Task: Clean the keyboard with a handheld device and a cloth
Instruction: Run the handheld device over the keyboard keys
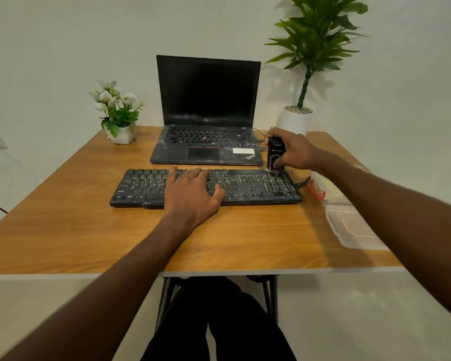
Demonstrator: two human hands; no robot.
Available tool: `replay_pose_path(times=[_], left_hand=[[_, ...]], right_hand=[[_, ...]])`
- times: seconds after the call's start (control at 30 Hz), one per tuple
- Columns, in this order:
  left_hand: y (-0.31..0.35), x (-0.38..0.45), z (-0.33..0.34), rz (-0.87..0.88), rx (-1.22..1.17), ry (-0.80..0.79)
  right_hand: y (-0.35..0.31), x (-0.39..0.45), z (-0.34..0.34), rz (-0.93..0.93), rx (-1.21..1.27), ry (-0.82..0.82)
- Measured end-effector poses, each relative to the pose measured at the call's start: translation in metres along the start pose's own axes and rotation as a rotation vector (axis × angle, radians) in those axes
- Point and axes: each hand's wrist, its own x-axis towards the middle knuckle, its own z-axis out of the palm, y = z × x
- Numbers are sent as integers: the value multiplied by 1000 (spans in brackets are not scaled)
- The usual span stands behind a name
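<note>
A dusty black keyboard point(255, 185) lies across the middle of the wooden table point(63, 230). My left hand point(193, 194) rests flat on its middle keys with the fingers spread. My right hand point(293, 151) grips a small black handheld device point(274, 152) upright, its lower end touching the keyboard's far right corner above the number pad. A pale cloth-like bundle point(323, 186) with something red lies to the right of the keyboard, partly hidden by my right forearm.
An open dusty laptop point(208, 121) stands behind the keyboard. A white pot of flowers point(120, 132) sits at the back left, a tall potted plant point(297, 118) at the back right. A clear plastic lid or container point(349, 227) lies near the table's right edge.
</note>
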Motion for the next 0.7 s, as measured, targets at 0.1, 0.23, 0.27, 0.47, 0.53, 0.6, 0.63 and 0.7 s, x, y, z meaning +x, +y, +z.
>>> replay_pose_path(times=[0.1,0.23,0.27,0.47,0.53,0.6,0.63,0.7], left_hand=[[0,0,0,4,2,-4],[1,-1,-1,-2,-3,1],[1,-1,-2,-2,-5,1],[2,-2,-3,-4,10,-3],[1,-2,-3,-11,14,1],[1,-1,-3,-11,18,-1],[1,-1,-2,-9,23,-3],[2,0,-2,-5,28,-5]], right_hand=[[-3,2,2,-14,-9,26],[-9,6,-2,18,-133,-64],[-10,7,-5,45,-186,-73],[-28,11,7,77,-319,-44],[-26,10,5,112,-136,-27],[-19,4,0,170,128,44],[-17,0,-1,190,194,72],[-13,-5,1,206,168,80]])
